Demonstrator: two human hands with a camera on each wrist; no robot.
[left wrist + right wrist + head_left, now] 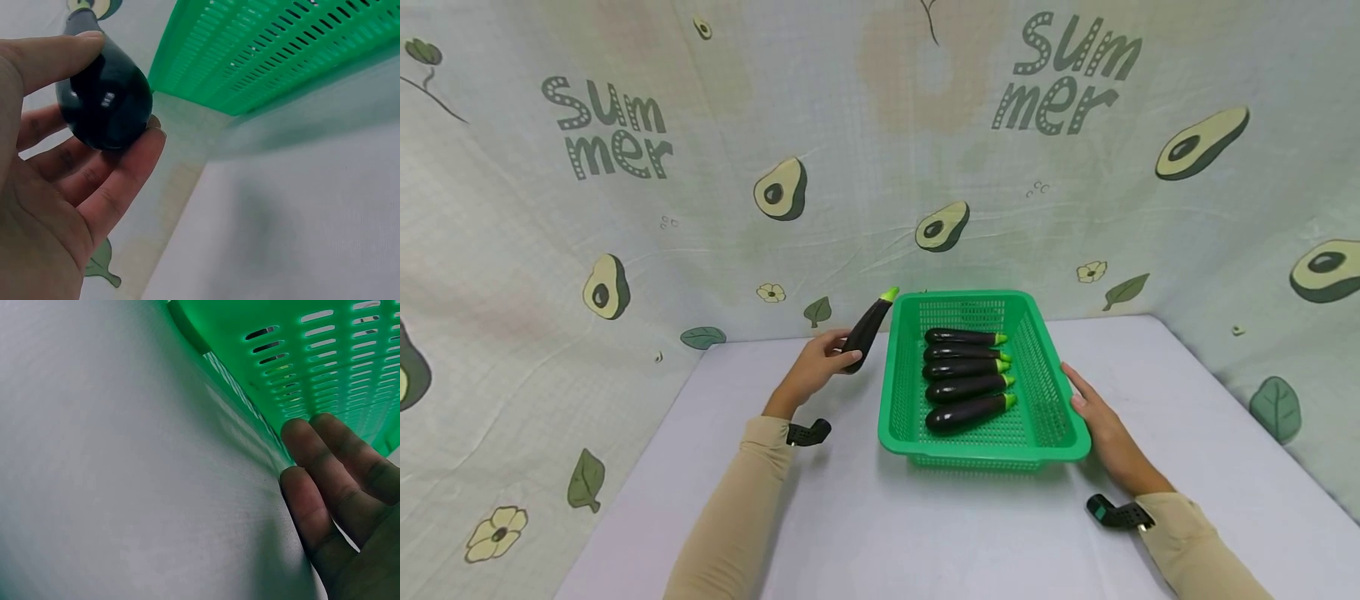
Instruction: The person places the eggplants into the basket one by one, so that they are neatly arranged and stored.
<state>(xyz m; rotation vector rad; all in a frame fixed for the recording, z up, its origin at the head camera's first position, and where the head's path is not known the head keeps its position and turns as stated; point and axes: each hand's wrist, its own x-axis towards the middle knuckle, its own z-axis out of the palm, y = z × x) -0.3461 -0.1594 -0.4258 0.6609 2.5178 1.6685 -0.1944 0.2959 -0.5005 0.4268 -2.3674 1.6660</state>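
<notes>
My left hand (820, 360) pinches a dark purple eggplant (868, 329) by its rounded end, thumb on one side and fingers on the other. It is held up beside the left rim of a green plastic basket (891, 400), its green stem pointing up and toward the rim. Several more eggplants (966, 390) lie in a row inside the basket, their stems to the right. My right hand (1108, 429) rests against the basket's right side. In the right wrist view its nearly straight fingers (312, 450) touch the slotted wall below the rim.
The basket stands on a table with a pale cloth (962, 533). Behind and to both sides hangs a light curtain (850, 108) printed with avocados, leaves and lettering. Dark straps (808, 433) sit at both wrists, over beige sleeves.
</notes>
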